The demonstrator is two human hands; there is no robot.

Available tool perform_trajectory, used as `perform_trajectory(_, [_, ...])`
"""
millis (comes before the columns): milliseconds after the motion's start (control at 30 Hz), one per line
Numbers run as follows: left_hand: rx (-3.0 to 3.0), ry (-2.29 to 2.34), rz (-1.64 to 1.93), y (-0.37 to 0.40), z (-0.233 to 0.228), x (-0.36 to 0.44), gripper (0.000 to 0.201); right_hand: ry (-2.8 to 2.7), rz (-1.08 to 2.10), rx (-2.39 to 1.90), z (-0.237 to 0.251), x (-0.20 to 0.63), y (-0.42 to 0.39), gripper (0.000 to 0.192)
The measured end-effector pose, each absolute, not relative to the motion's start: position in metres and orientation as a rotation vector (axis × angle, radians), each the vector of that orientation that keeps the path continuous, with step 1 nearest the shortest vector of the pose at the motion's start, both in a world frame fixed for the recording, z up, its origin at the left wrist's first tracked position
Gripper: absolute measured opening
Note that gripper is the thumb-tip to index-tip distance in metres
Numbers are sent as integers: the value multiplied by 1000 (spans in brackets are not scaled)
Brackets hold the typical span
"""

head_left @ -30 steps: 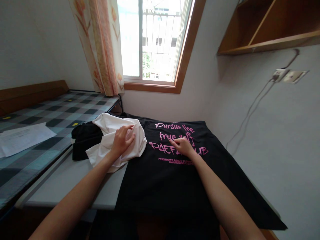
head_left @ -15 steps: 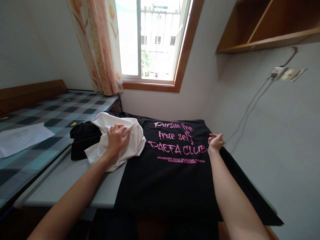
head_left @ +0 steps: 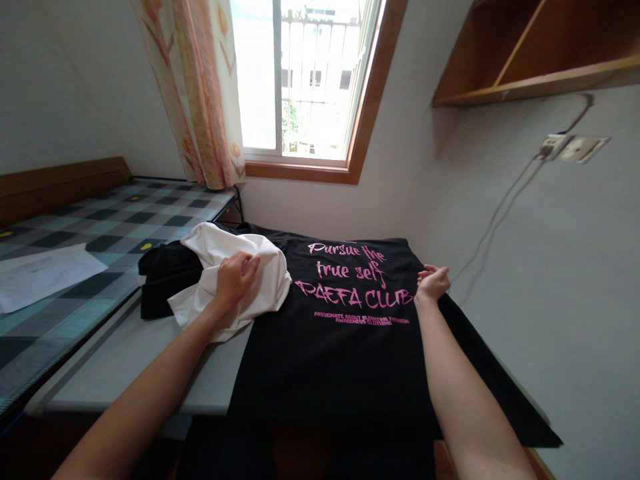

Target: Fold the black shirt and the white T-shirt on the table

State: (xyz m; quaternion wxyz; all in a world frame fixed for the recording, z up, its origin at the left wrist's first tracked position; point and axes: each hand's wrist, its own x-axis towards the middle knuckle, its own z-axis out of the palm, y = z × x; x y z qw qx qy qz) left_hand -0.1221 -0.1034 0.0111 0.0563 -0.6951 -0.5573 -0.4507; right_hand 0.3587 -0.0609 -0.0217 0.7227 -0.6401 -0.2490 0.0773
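A black T-shirt [head_left: 330,367] with pink lettering lies spread out, its front hem reaching past the table edge. At its right side my right hand [head_left: 432,283] is closed, pinching the black fabric. A crumpled white garment [head_left: 273,267], seemingly a T-shirt, lies at the left, overlapping the black one. My left hand [head_left: 235,279] rests on this white cloth with its fingers curled in, closed on a bit of it; the fingertips are partly hidden. Beside the white garment is a bunched black cloth [head_left: 167,287].
The pale table [head_left: 125,373] adjoins a bed with a checked cover [head_left: 155,210], where papers [head_left: 50,273] lie. A curtain [head_left: 205,100] hangs by the window. At right, a cable [head_left: 495,217] runs down the wall below a wooden shelf [head_left: 540,83].
My left hand has shifted very slightly on the white garment, and its fingers look more curled. The right hand and the black T-shirt stay nearly where they were.
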Motion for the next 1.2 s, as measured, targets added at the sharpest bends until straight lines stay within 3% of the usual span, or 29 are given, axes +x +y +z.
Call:
perform_trajectory(200, [-2132, -1734, -1352, -102, 10, -121, 35, -471, 148, -1478, -29, 371, -58, 57])
perform_trajectory(333, [-2212, -1766, -1164, -102, 9, -120, 48, -408, 161, -1437, -34, 374, -54, 52])
perform_trajectory(533, [-2219, -1843, -982, -106, 12, -121, 33, -419, 158, -1437, -37, 376, -52, 54])
perform_trajectory(700, [-2096, -1925, -1247, -107, 13, -123, 29, -437, 137, -1450, -36, 374, -53, 56])
perform_trajectory(967, [-1626, -1889, -2152, -92, 23, -137, 17, -457, 150, -1433, -35, 373, -52, 56])
perform_trajectory(1200, [-1615, -1882, -2173, -93, 23, -136, 17, -461, 203, -1442, -29, 370, -59, 42])
